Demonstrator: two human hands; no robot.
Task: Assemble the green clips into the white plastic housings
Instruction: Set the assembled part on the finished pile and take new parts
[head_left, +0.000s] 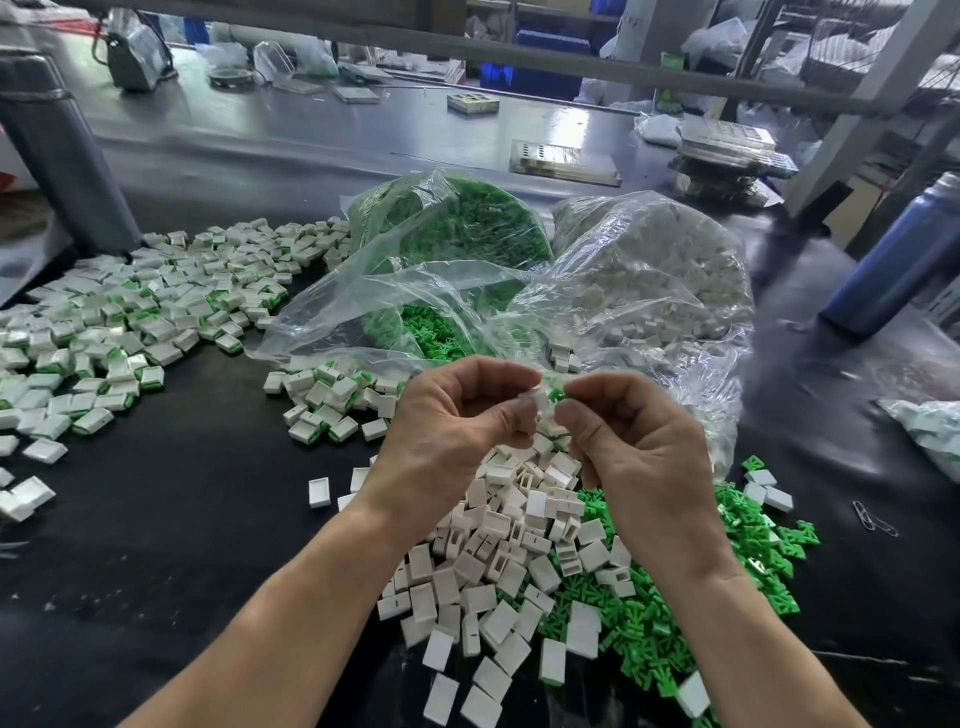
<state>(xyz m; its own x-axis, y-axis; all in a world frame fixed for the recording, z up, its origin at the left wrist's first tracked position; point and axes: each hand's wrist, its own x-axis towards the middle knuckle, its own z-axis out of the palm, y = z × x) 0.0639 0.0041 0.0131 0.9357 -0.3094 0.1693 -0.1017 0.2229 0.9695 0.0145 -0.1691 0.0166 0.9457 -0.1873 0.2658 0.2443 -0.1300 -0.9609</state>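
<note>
Green clip (558, 393) pinched at fingertips of right hand (641, 441), only a small bit visible between thumb and forefinger; white housing (540, 401) pinched by left hand (452, 421), fingers curled round it. Both parts held touching each other mid-air at frame centre, above the loose piles. Whether the clip is already inside the housing cannot be told, blurred

Pile of empty white housings (514, 545) on the black counter (208, 519) directly under the hands, spreading to 6 o'clock. Loose green clips pile (675, 623) at 4 to 5 o'clock of the hands, touching and partly mixed with the white pile. Assembled pieces heap (130, 322), white with green edges showing, at 9 to 10 o'clock, well apart from the hands; a smaller cluster (332, 405) just left of the left hand

Clear bag of green clips (452, 228) at 12 o'clock, open mouth toward the hands; clear bag of white housings (654, 270) at 1 o'clock beside it, touching. Blue bottle (893, 260) at 2 o'clock. Paper clips (872, 517) at 3 o'clock on the counter
</note>
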